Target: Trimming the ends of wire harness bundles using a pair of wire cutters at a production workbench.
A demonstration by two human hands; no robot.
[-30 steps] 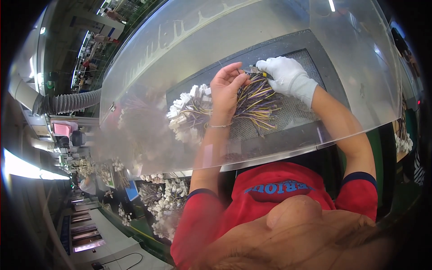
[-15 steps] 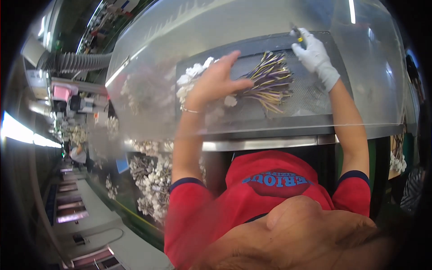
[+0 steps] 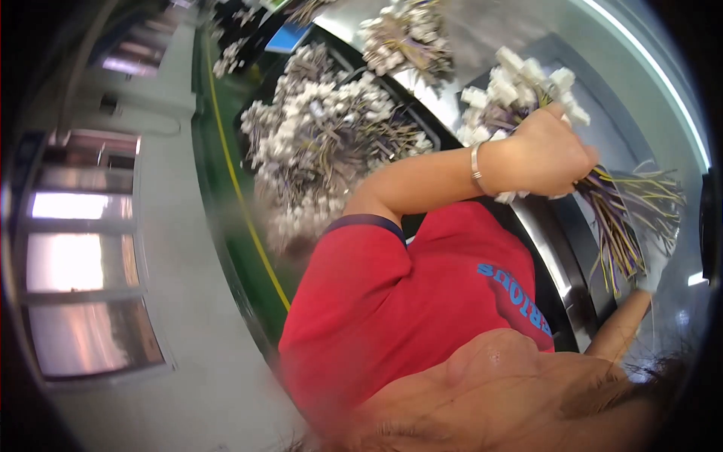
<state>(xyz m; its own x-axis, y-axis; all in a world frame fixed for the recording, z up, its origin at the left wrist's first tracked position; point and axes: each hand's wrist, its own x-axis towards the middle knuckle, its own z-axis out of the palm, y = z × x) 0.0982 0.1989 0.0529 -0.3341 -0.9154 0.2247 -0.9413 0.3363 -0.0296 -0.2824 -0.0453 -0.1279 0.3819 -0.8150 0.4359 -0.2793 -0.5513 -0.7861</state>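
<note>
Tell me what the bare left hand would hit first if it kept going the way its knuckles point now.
The left hand, closed on the wire harness bundle, points toward the picture's right. First in that line are likely the bundle's own loose wire ends, then the metal work surface; depth is unclear in this view.

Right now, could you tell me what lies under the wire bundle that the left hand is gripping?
Under the wire bundle gripped by the left hand runs a grey metal table. The surface directly beneath is covered by the wires and the hand.
</note>
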